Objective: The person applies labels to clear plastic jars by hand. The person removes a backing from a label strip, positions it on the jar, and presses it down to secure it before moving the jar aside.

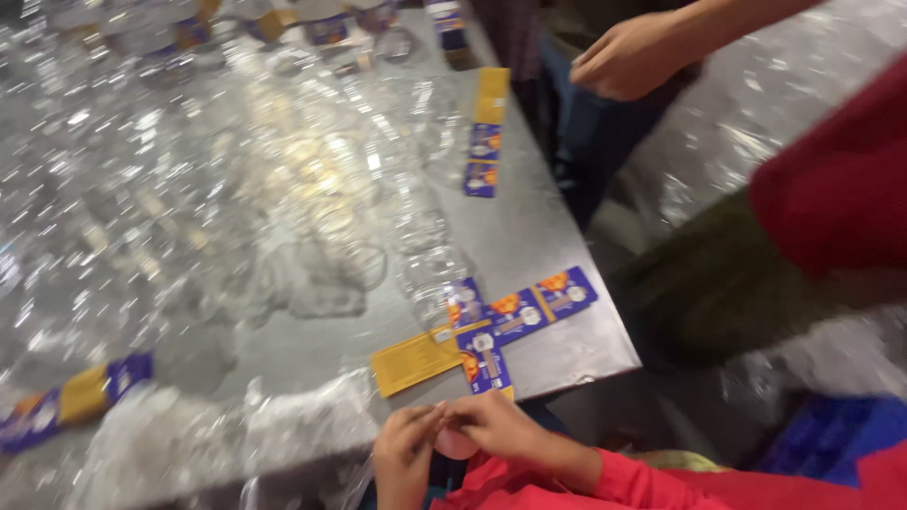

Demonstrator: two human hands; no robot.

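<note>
My left hand (406,455) and my right hand (501,427), which has a red sleeve, meet just below the near edge of the metal table (567,354). Both pinch a small pink round piece (456,444), mostly hidden by the fingers. Just beyond my hands, purple and yellow label strips (491,326) lie crossed on the table corner. Several clear plastic bottles (416,236) lie behind them, blurred.
Another person's hand (628,57) reaches in at the top right, above the table's far edge. One more label strip (487,132) lies at the right edge, another (66,397) at the left. Labelled bottles (326,24) stand at the back. A blue crate (831,434) sits lower right.
</note>
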